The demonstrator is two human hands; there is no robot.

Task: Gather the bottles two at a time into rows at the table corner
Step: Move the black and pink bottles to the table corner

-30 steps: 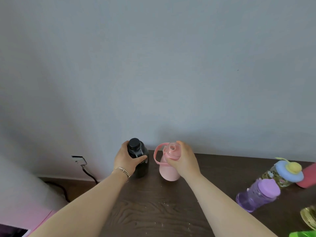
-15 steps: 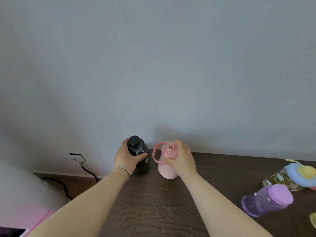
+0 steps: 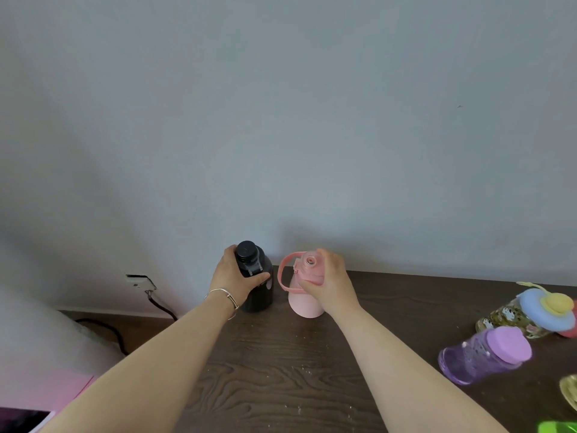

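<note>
A black bottle stands upright at the far left corner of the dark wooden table, close to the wall. My left hand is wrapped around its neck below the black cap. Just to its right stands a pink bottle with a pink loop handle; my right hand grips its lid. The two bottles stand side by side with a small gap between them. A purple bottle and a patterned bottle with a blue and yellow lid stand at the right.
The grey wall runs right behind the table's far edge. At the right frame edge are a red object, a gold-coloured thing and a green thing. Left of the table, a wall socket with a black cable hangs above the floor.
Both hands have stayed on their bottles at the corner. The view has shifted slightly, so the bottles at the right sit nearer the frame edge than a second ago.
</note>
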